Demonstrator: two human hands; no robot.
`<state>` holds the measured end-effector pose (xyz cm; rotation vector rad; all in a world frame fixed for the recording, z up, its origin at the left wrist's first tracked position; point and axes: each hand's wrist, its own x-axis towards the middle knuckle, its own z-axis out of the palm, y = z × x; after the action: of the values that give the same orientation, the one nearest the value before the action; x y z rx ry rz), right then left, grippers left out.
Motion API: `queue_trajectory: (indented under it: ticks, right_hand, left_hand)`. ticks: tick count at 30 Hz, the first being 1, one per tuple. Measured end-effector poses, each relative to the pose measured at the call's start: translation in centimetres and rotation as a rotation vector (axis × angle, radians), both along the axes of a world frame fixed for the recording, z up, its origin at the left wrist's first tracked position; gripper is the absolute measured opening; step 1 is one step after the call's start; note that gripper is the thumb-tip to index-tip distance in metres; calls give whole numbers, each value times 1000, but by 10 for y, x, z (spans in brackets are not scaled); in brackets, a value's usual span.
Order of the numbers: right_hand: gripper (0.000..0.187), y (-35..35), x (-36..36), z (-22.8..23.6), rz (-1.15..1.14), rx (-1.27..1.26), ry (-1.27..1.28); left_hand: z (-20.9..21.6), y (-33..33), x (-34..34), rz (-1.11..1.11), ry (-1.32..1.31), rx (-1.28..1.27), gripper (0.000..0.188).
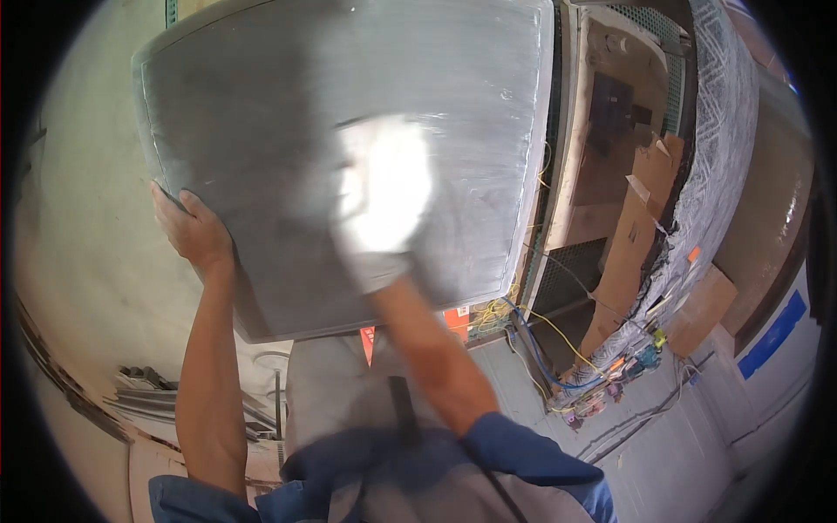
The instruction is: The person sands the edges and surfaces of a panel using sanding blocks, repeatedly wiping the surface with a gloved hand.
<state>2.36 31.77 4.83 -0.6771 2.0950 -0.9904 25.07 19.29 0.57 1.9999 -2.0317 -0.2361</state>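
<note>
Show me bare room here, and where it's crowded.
The large, flat grey panel shows bare patches above the left hand and between the right hand and the panel's right edge. Crowded: past its lower right corner, with tangled yellow cords, a blue cable and a brown cardboard strip.

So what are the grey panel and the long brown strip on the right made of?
Panel: possibly coated metal or plastic, mostly matte; light spreads softly across it.

Strip: probably cardboard, dull, given its plain brown face and ragged edge.
</note>
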Motion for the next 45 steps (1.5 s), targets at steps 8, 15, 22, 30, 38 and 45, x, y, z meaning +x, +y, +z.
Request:
queue_trajectory:
  ticks: [8,15,22,30,38,45]
  right_hand:
    - [42,107,-64,16,-20,6,567]
    - [42,50,48,27,312,37,651]
    - [37,119,21,81,219,-376,158]
    - [41,519,-289,146,-293,-105,433]
    - [66,783,-485,264,-668,394,1072]
    - [54,875,-549,220,-855,264,1118]
  left_hand:
    - [4,-10,9,14,-29,-23,60]
    - [-9,-12,60,-197,-15,252,65]
    - [32,168,206,-221,-120,572,58]
    - [44,419,123,-570,-415,915,44]
    - [86,387,-280,-1057,-25,527,33]
    - [191,517,-604,-1722,65,404,50]
